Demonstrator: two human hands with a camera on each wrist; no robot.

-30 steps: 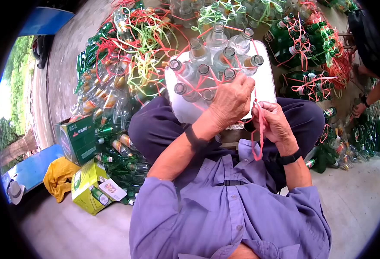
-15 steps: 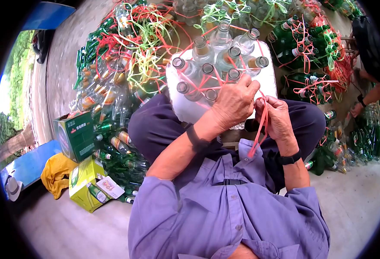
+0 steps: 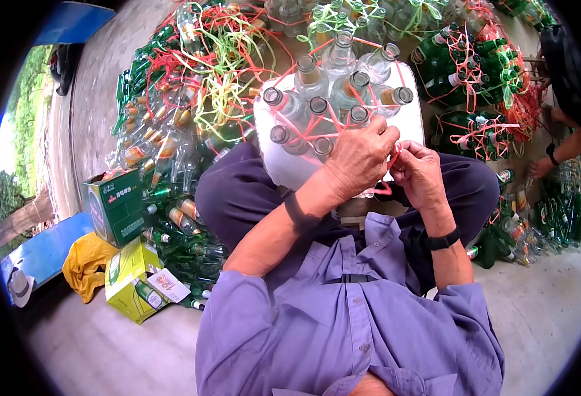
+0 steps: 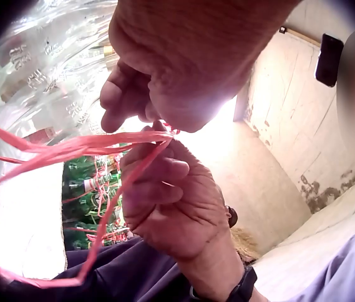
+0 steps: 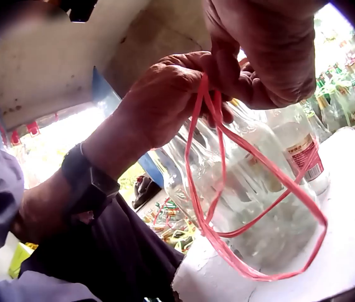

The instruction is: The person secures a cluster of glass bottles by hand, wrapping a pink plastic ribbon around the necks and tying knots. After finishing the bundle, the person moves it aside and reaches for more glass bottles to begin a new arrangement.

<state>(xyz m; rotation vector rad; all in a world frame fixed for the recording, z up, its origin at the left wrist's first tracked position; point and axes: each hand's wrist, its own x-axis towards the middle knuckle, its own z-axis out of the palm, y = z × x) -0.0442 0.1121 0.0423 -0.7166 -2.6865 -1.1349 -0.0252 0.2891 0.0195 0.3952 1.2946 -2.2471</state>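
Observation:
Several clear glass bottles [image 3: 309, 79] stand grouped upright on a white slab [image 3: 406, 129], pink ribbon running between their necks. At the group's near right edge, the left hand [image 3: 356, 158] pinches the pink ribbon [image 4: 45, 154] between thumb and fingers. Close against it, the right hand [image 3: 422, 177] also pinches the ribbon, its fingers curled. A long ribbon loop [image 5: 319, 233] hangs from between the hands in the right wrist view, in front of the bottles [image 5: 253, 207]. Where the fingertips meet, the ribbon's crossing is partly hidden.
Tangled green and red ribbons [image 3: 228, 79] lie over bottles at the upper left. Bundled green bottles [image 3: 452, 79] stand right of the slab. A green carton [image 3: 115, 206], a yellow-green carton [image 3: 132, 280] and a yellow cloth [image 3: 87, 264] are at left. Another person's arm [image 3: 568, 148] reaches in at right.
The right hand has moved up and closer to the left hand. The ribbon loop that hung below it in the head view no longer shows there. The left hand stays by the bottle necks.

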